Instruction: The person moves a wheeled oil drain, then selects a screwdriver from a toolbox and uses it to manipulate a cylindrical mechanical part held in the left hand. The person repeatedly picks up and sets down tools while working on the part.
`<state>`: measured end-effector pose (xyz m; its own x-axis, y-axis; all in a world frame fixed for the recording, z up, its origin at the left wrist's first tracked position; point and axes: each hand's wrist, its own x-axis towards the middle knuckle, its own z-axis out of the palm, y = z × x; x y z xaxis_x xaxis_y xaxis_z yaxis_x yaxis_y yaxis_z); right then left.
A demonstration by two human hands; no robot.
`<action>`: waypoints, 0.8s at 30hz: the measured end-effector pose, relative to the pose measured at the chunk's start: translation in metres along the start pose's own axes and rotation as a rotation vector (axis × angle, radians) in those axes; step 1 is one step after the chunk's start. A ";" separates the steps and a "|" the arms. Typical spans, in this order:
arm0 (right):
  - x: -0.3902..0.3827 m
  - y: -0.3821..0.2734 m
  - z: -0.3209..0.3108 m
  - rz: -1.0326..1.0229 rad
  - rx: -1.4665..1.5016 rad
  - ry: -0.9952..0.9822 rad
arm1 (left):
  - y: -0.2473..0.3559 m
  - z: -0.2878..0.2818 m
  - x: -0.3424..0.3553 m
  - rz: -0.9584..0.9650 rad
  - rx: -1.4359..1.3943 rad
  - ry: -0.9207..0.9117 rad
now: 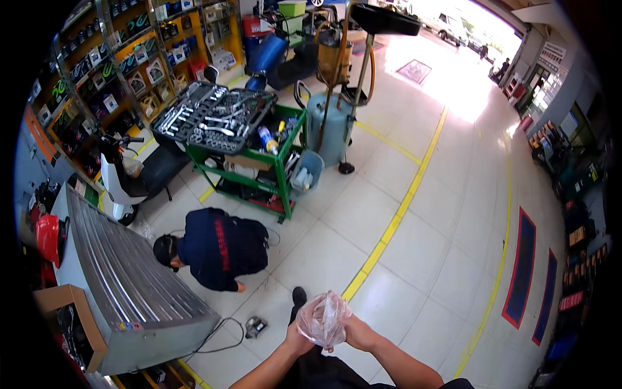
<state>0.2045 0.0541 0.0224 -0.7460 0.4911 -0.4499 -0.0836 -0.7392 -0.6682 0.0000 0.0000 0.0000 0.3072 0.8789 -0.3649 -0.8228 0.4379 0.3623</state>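
A crumpled, clear plastic bag (pixel 322 316) with a pinkish tint is held up in front of my body. My left hand (pixel 299 338) grips its left side, fingers partly hidden behind the plastic. On the opposite side my right hand (pixel 358 333) is closed on the bag's edge. Whatever may be inside the bag cannot be made out. Below and to the left, a small metal and dark device (pixel 256 326) lies on the tiled floor, beside a black cable (pixel 223 349).
A co-worker in a dark jacket (pixel 223 249) bends low at the left, near a ribbed metal cabinet (pixel 139 272). Farther off stand a green tool cart (pixel 285 181) topped with sockets and wrenches, a scooter (pixel 120 181), and a tank with a funnel (pixel 328 129). Yellow lines (pixel 395 223) cross the floor.
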 end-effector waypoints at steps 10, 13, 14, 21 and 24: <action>0.152 -0.128 -0.071 0.069 -0.657 -0.021 | 0.138 -0.042 0.196 0.383 0.703 0.217; 0.178 -0.172 -0.083 0.102 -0.287 -0.053 | 0.172 -0.048 0.237 0.427 0.738 0.351; 0.194 -0.190 -0.087 0.110 -0.151 -0.036 | 0.189 -0.047 0.255 0.479 0.786 0.383; 0.311 -0.263 -0.182 0.197 0.352 0.110 | 0.238 -0.010 0.388 0.780 1.600 0.297; 0.363 -0.268 -0.239 0.170 0.259 0.204 | 0.251 -0.001 0.444 0.788 1.779 0.113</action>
<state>0.1137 0.5408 -0.1036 -0.6190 0.4136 -0.6677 -0.1540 -0.8975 -0.4132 -0.0713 0.4999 -0.0720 0.0844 0.9596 0.2683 0.6281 -0.2603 0.7333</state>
